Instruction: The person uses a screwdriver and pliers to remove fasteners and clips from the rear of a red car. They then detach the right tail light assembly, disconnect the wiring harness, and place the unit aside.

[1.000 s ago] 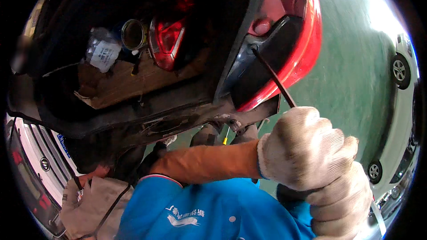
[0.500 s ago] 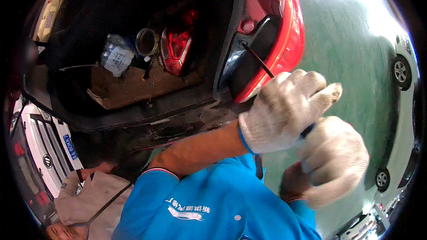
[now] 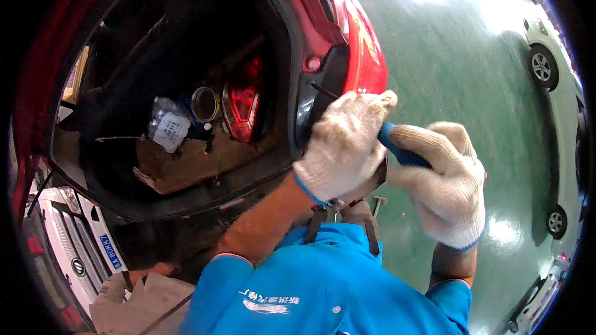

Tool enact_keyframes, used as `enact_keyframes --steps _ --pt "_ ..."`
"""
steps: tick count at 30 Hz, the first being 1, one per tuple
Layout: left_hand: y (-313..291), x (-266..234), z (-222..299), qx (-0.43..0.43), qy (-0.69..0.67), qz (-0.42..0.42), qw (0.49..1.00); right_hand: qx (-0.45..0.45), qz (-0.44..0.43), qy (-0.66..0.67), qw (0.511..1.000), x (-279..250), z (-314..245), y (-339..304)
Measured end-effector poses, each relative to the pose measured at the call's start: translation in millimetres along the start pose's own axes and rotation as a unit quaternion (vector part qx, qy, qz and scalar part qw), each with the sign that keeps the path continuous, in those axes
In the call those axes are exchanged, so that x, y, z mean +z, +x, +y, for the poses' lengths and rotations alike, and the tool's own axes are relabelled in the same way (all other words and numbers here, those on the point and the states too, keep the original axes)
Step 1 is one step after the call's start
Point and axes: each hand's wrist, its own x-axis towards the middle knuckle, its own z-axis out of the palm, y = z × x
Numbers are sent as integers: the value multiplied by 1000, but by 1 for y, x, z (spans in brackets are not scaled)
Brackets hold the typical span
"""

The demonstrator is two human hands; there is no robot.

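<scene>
Both my hands wear white knit gloves. My right hand (image 3: 444, 180) is closed round the blue handle of a screwdriver (image 3: 403, 147). Ahead of it, my left hand (image 3: 347, 142) wraps the screwdriver's shaft, which mostly disappears under the glove. The dark shaft end comes out past the left fingers and points at the black panel (image 3: 310, 96) beside the trunk opening. Just beyond my left hand is the red tail light (image 3: 366, 49) on the car's corner. Whether the tip sits in a screw I cannot tell.
Inside the open trunk, a second tail light (image 3: 241, 108) lies by an open can (image 3: 205, 104) and a clear plastic bag (image 3: 167, 125) on a brown board (image 3: 180, 167). A person in beige (image 3: 133, 304) is at the lower left, near a white vehicle (image 3: 77, 236). Parked cars line the right.
My view has shifted, so the car sits further left and lower. My right hand has come up from below, and the blue handle now shows in its grip. My left hand stays on the shaft.
</scene>
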Motion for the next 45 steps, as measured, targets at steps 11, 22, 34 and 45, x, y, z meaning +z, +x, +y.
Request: enact_keyframes --steps 11,22,34,45 --pt "16 -22 -19 89 139 -4 986 -25 92 14 995 11 6 12" --pt "19 -35 -25 109 212 -25 971 107 3 -146 984 4 -9 18" --pt "41 -39 -16 76 164 -131 975 83 90 -160 979 20 8 10" --pt "47 -47 -16 116 229 -163 952 174 -55 -80 980 -11 -7 20"
